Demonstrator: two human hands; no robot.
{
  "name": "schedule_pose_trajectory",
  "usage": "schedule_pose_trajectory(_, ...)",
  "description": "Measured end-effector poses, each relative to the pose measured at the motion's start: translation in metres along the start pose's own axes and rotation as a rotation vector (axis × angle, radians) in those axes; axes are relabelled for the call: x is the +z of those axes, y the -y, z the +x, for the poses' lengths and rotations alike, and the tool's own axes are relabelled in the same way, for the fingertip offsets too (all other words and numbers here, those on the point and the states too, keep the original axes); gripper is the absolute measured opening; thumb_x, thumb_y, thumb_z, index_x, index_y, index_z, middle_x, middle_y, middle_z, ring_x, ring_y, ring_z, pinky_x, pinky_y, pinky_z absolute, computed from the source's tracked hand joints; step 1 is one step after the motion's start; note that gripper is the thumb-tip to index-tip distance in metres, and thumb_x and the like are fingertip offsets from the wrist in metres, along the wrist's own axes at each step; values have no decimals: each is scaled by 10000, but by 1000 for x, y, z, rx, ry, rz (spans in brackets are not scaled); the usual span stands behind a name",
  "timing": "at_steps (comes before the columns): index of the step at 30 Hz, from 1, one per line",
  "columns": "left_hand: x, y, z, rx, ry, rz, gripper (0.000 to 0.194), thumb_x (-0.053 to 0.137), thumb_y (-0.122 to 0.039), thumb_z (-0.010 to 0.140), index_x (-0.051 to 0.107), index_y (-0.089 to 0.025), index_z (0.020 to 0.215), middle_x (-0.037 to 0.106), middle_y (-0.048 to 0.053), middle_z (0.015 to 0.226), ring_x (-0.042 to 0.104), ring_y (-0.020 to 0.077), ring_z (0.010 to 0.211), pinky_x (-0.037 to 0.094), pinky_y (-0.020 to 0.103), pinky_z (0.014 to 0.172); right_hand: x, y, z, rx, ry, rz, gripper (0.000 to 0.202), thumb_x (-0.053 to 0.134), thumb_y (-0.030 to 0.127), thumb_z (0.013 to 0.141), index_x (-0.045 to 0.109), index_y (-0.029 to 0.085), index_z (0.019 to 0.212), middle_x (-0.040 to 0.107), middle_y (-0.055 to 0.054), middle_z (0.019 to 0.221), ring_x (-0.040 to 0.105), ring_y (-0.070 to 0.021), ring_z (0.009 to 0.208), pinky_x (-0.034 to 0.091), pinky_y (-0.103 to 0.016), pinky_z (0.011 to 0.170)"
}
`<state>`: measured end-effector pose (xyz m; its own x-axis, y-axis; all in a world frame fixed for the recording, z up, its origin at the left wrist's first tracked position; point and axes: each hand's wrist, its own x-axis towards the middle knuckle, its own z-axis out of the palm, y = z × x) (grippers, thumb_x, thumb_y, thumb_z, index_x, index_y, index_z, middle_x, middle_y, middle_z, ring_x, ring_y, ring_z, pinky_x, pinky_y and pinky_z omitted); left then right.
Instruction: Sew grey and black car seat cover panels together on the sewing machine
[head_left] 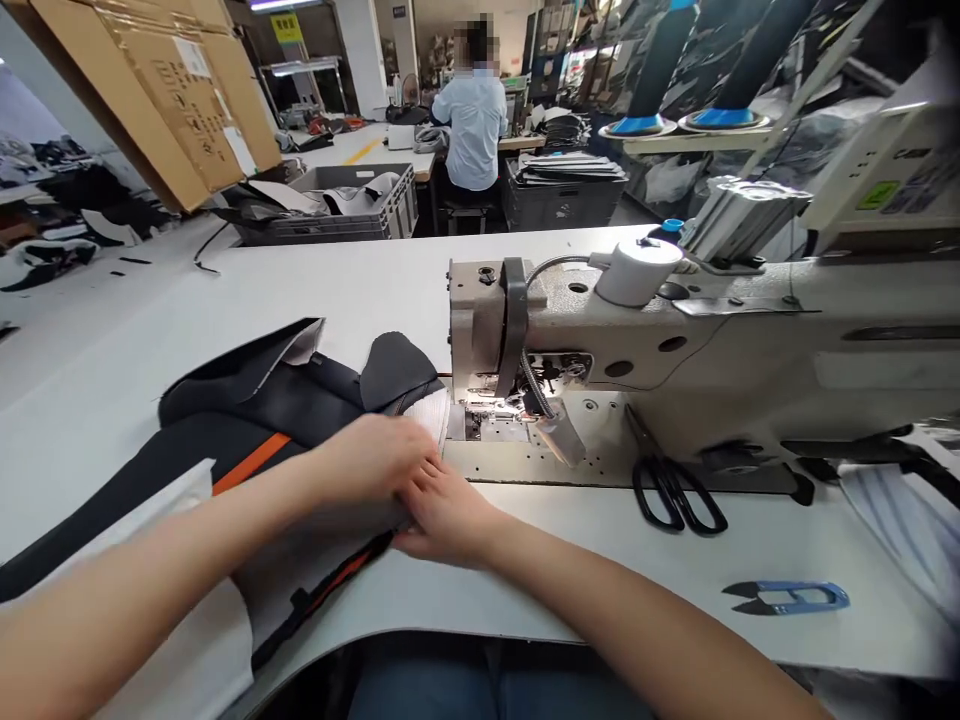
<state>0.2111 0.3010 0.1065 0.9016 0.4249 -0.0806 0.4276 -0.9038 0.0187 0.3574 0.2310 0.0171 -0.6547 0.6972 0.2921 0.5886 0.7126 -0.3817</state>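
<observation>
1. Clock read from our hands, 12 straight ahead. At 6 the tabletop's curved front edge point(450, 632) runs just beyond our lap.
2. Our left hand point(379, 455) and right hand point(454, 515) are together, left partly over right, at the work's right-hand edge. Left is blurred and fingertips are hidden; we cannot tell how firmly either grips.
3. The black-and-grey fabric piece point(300, 400), orange-striped, spreads from 7 round to 12. Its lower edge lies near the table's front edge; a rounded flap point(397, 372) at 12 reaches just beside the machine head.
4. At 3, black-handled scissors point(661, 472) rest, blades on the machine bed. Between 3 and 4, blue thread snips point(791, 607) lie on the tabletop, well apart from our right hand, the forearm passing nearer us.
5. The sewing machine point(720, 340) limits our room from 2 to 3.
6. From 10 to 12, white tabletop gives room behind the fabric, as far as a grey crate point(397, 205).
7. Farther, at 12, a seated person point(474, 130), back to us.
</observation>
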Motion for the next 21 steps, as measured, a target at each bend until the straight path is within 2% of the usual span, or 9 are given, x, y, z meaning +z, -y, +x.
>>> schedule_pose_trajectory(2, 20, 29, 21, -23, -45, 47, 385, 402, -168, 844, 629, -208, 1153, 616, 52, 1246, 530, 233, 1184, 428, 361, 994, -5, -3, -7, -19, -57, -85, 779, 636, 467, 813, 332, 82, 1418, 425, -166, 1417, 327, -295, 1351, 247, -464, 1144)
schedule_pose_trajectory(3, 31, 42, 28, -63, -65, 61, 434, 384, -161, 852, 581, -201, 1237, 554, 58, 1331, 457, 261, 1262, 387, 407, 1034, -8, -6, -11, -33, -87, -135, 728, 628, 439, 835, 350, 92, 1411, 439, -163, 1405, 344, -299, 1341, 284, -456, 1129)
schedule_pose_trajectory(5, 52, 60, 35, -131, -104, 71, 471, 362, -181, 872, 520, -218, 1314, 484, 48, 1401, 378, 295, 1322, 335, 474, 1063, -14, -12, -18, -70, -123, -233, 525, 558, 287, 901, 409, 146, 1385, 503, -137, 1349, 408, -283, 1301, 342, -443, 1098)
schedule_pose_trajectory(7, 65, 66, 37, -175, -118, 36, 453, 338, -222, 902, 522, -241, 1315, 483, 40, 1402, 368, 298, 1330, 314, 506, 1069, -17, -20, -23, -76, -142, -302, 417, 455, 127, 924, 471, 154, 1340, 563, -135, 1278, 482, -255, 1244, 410, -416, 1050)
schedule_pose_trajectory(9, 68, 63, 37, -222, -112, -19, 423, 345, -299, 923, 539, -265, 1297, 482, 43, 1403, 365, 292, 1334, 296, 529, 1076, -16, -26, -28, -58, -153, -340, 392, 407, 48, 911, 526, 104, 1280, 599, -163, 1223, 538, -248, 1190, 486, -377, 970)
schedule_pose_trajectory(11, 67, 55, 38, -275, -104, -54, 428, 426, -420, 899, 541, -289, 1290, 451, 61, 1427, 351, 314, 1342, 274, 575, 1072, -13, -30, -32, -31, -178, -359, 347, 420, 41, 901, 568, 48, 1215, 614, -192, 1194, 562, -259, 1163, 527, -353, 910)
schedule_pose_trajectory(13, 64, 47, 42, -313, -114, -58, 491, 517, -515, 838, 547, -302, 1279, 429, 83, 1441, 342, 351, 1342, 248, 627, 1058, -11, -30, -37, -36, -185, -365, 326, 446, 65, 899, 582, 25, 1192, 617, -196, 1194, 559, -267, 1170, 514, -361, 943)
schedule_pose_trajectory(17, 64, 35, 54, -303, -149, -76, 438, 578, -529, 797, 620, -308, 1173, 497, 85, 1378, 367, 364, 1316, 232, 629, 1062, -17, -30, -50, -40, -164, -375, 333, 440, 138, 914, 586, 17, 1187, 620, -174, 1203, 562, -264, 1166, 483, -366, 999)
schedule_pose_trajectory(21, 63, 31, 63, -301, -148, -114, 380, 582, -509, 803, 673, -257, 1073, 552, 113, 1301, 419, 363, 1258, 248, 626, 1051, -25, -33, -58, 9, -151, -344, 353, 395, 172, 934, 582, 35, 1201, 615, -142, 1226, 553, -244, 1180, 493, -343, 993)
